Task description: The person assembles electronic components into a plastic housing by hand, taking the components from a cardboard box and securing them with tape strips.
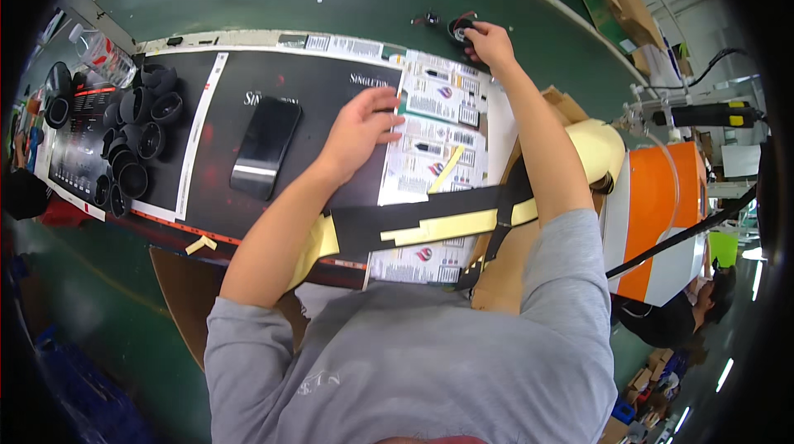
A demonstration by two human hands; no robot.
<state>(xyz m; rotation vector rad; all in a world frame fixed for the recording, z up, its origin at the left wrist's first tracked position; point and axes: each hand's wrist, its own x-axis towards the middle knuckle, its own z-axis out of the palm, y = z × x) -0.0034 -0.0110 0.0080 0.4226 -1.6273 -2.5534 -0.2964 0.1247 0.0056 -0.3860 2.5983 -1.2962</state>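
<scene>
My right hand (492,47) reaches to the far side of the bench, its fingers closed on a small round black part with a red wire (459,28). Just left of it on the green surface lies another small black part with wires (430,19). My left hand (361,134) is empty, fingers apart, over the seam between a black printed sheet (331,88) and white printed label sheets (438,109). Nearer my body, a black strip with pale yellow backing (438,225) stretches across the sheets. A dark phone (266,146) lies left of my left hand.
Several black cup-shaped parts (136,129) are heaped at the left, beside a clear plastic bottle (107,55). At the right are a pale yellow roll (597,150) and an orange and white machine (662,212) with a cable. Someone in dark clothing (670,320) is at far right.
</scene>
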